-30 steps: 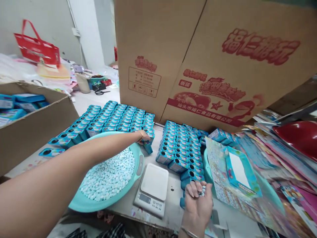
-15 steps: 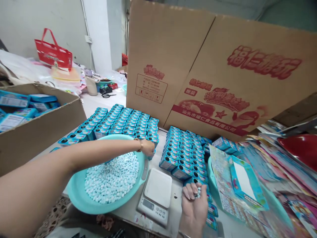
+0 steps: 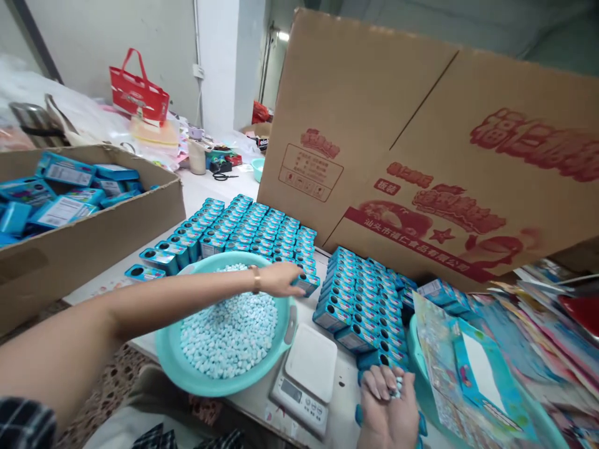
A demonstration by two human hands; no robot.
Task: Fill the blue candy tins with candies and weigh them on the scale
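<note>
My left hand point(image 3: 279, 279) reaches across the teal basin point(image 3: 187, 368) of pale blue candies point(image 3: 229, 333) and grips a small blue box point(image 3: 306, 284) at the near corner of the left block of blue boxes point(image 3: 253, 227). My right hand point(image 3: 388, 411) is at the bottom edge, palm up, fingers curled over a few pale candies point(image 3: 397, 388). It sits just below the right block of blue boxes point(image 3: 360, 296). A white digital scale point(image 3: 306, 377) lies between the basin and my right hand.
A big printed cardboard carton point(image 3: 421, 156) stands behind the boxes. An open carton point(image 3: 93, 231) with blue packs sits at left. Colourful printed sheets and a teal tray point(image 3: 472, 368) crowd the right. A red bag point(image 3: 138, 93) and clutter are at the back.
The view has shifted left and down. My left hand has stayed at the corner of the left block, now gripping a box there. My right hand has kept its candies.
</note>
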